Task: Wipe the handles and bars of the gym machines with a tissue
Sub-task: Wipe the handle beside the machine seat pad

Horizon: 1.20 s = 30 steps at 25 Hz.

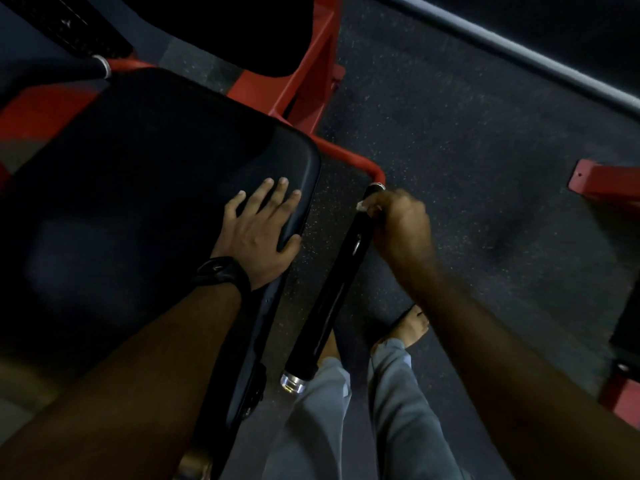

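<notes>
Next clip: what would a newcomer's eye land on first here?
The right hand at centre grips the upper end of a black handle, a scrap of white tissue showing at its fingers. Beside it, the left hand rests flat on the black seat pad. The red frame stands out behind them.

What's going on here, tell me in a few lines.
A person is wiping a gym machine. The right hand grips the black handle near its upper end, by the red frame, with a bit of white tissue showing at its grip. The left hand rests flat on the black seat pad beside it.
</notes>
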### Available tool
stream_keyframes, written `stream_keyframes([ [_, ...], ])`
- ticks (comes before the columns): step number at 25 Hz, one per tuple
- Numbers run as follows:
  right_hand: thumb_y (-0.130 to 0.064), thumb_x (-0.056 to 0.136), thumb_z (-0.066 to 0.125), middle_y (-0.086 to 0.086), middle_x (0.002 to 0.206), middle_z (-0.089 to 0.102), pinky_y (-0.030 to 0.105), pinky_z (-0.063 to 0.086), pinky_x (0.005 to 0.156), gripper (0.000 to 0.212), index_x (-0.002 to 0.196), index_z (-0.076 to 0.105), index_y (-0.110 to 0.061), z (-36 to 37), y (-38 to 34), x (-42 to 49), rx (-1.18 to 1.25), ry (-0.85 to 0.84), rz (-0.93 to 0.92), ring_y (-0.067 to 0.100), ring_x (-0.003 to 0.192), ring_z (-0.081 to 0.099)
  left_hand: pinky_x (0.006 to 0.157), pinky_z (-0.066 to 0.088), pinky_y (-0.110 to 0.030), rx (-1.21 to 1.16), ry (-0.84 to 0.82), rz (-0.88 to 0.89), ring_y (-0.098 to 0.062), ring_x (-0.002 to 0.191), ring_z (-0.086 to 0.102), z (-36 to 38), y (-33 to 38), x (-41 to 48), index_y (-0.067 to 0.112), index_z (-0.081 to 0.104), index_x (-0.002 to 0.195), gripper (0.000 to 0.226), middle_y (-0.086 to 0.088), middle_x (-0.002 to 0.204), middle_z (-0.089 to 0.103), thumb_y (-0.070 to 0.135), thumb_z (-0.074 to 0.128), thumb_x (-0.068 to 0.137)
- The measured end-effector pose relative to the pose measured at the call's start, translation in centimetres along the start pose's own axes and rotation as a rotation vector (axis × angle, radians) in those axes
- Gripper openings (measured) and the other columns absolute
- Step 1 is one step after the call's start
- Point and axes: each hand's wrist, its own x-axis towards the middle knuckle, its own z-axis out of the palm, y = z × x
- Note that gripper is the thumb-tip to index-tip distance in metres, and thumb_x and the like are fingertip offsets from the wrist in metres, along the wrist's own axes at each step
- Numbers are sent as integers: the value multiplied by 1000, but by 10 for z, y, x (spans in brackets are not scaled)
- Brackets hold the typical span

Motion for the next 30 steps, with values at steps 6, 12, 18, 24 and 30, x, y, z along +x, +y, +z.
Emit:
stream_keyframes([
  [6,-22,96,65,-5,92,71,35,57,82,9,93,72,-19,19,4,-4,328,202,277,9,84,66,118,14,-50,3,-1,0,-17,151,8,0,1,-1,27,21,155,71,2,164,15,49,45,93],
  [12,-24,96,65,-9,90,73,23,57,81,12,89,74,-18,29,1,-23,612,285,458,3,85,68,118,15,-50,6,0,-1,-17,151,9,0,0,1,27,21,155,71,2,164,15,50,41,92],
  [18,-8,98,60,11,88,72,33,58,80,15,100,71,1,44,5,-32,1198,184,757,21,80,67,117,15,-50,-1,6,-2,-17,151,11,0,1,2,26,25,154,71,2,163,18,51,36,88],
  [24,-14,98,59,4,85,69,24,59,64,14,93,71,-9,57,2,-31,1730,46,959,12,71,65,117,15,-50,-7,3,0,-18,151,11,-1,2,2,26,25,154,71,2,163,18,51,36,88],
  [30,-12,97,60,6,82,69,27,58,56,13,96,72,-9,51,-8,-27,1749,112,999,13,62,66,117,16,-50,0,3,-3,-17,151,11,-1,2,0,26,25,154,71,2,163,18,51,37,89],
])
